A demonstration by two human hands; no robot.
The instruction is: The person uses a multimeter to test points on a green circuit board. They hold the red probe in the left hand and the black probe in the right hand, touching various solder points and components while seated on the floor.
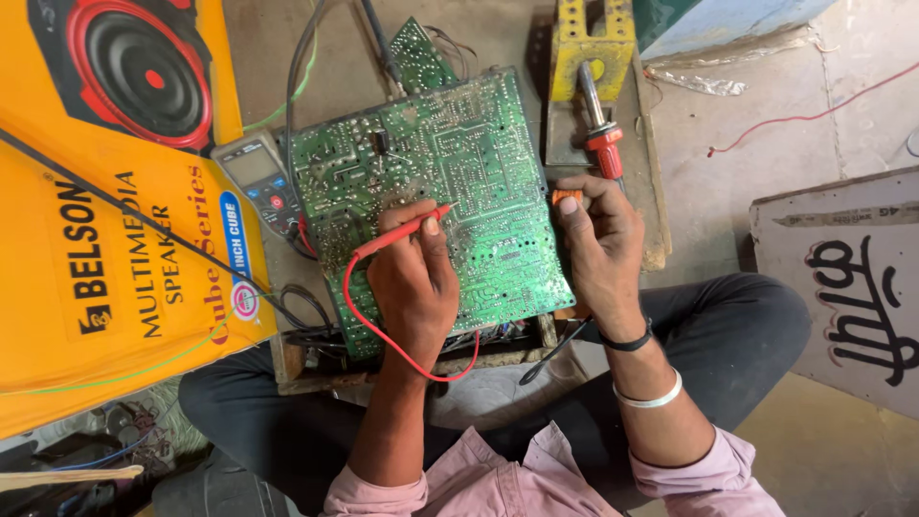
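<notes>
A large green circuit board [459, 182] lies solder side up on a wooden frame in front of my crossed legs. My left hand [414, 282] holds a red meter probe [400, 231] like a pen, its tip touching the middle of the board. The probe's red lead [369, 321] loops down below that hand. My right hand [598, 244] rests at the board's right edge and pinches a small orange-ended probe [567, 196] against it. A black lead [555, 349] runs down from under that hand.
A grey multimeter [257, 177] lies at the board's left edge. A red-handled soldering iron [601, 134] rests against a yellow stand [586, 43] behind my right hand. A yellow speaker box [96, 249] fills the left, a smaller green board [421, 53] lies behind, and a painted white panel [842, 278] stands at the right.
</notes>
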